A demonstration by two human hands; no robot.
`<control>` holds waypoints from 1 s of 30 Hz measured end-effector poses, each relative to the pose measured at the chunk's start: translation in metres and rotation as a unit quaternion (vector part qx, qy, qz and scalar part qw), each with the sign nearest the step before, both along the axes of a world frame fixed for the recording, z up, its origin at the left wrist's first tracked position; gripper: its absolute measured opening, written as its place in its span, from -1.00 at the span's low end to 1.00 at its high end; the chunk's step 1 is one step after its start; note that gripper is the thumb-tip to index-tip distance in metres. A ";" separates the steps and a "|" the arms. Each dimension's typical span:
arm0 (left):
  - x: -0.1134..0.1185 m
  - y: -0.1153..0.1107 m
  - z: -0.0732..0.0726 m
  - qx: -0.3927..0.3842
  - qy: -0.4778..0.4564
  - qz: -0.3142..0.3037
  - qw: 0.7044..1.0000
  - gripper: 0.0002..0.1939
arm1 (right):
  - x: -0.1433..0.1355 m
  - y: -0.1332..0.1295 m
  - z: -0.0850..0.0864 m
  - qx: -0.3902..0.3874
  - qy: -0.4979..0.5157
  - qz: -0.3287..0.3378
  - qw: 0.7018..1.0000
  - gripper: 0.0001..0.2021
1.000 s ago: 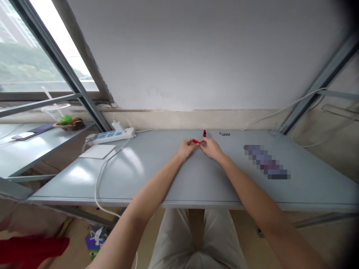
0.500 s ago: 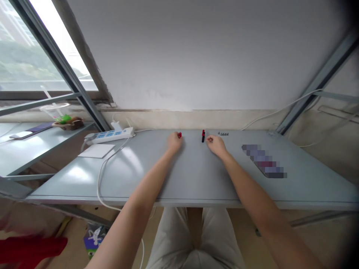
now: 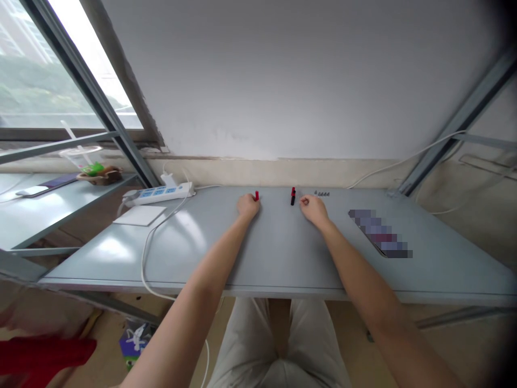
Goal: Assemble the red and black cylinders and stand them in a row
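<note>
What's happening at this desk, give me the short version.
A person is handling small parts with both bare hands at a grey desk. The left hand holds a small red piece at its fingertips. The right hand is curled beside a red-and-black item, apart from it; whether it holds anything can't be made out. Small dark pieces lie in a row just beyond the right hand.

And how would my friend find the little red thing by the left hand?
Look toward the wall side of the grey desk and find the left hand. A small red piece pokes up at its fingertips. What shows of it is all red; the red-and-black pieces stand farther right.
</note>
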State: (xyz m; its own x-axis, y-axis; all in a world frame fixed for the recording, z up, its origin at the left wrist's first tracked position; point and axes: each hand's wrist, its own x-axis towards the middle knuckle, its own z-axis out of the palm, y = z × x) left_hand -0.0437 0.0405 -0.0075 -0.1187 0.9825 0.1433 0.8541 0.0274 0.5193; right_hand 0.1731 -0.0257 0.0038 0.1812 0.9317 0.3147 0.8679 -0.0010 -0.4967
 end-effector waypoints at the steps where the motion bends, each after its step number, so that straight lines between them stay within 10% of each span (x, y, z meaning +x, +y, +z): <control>1: 0.001 -0.002 0.002 -0.001 -0.002 0.004 1.000 -0.82 | 0.001 0.000 0.000 -0.007 -0.008 -0.010 1.000 -0.82; 7: 0.012 -0.026 0.014 0.151 0.039 0.000 0.988 -0.67 | 0.011 0.003 -0.007 -0.057 -0.063 -0.061 0.995 -0.83; 15: 0.055 -0.052 0.013 0.190 0.153 -0.284 0.927 -0.50 | 0.008 0.004 -0.019 -0.045 -0.092 -0.080 0.992 -0.73; 30: 0.075 -0.040 0.007 0.169 0.101 -0.210 0.958 -0.79 | 0.002 0.010 -0.023 -0.018 -0.055 -0.082 0.995 -0.75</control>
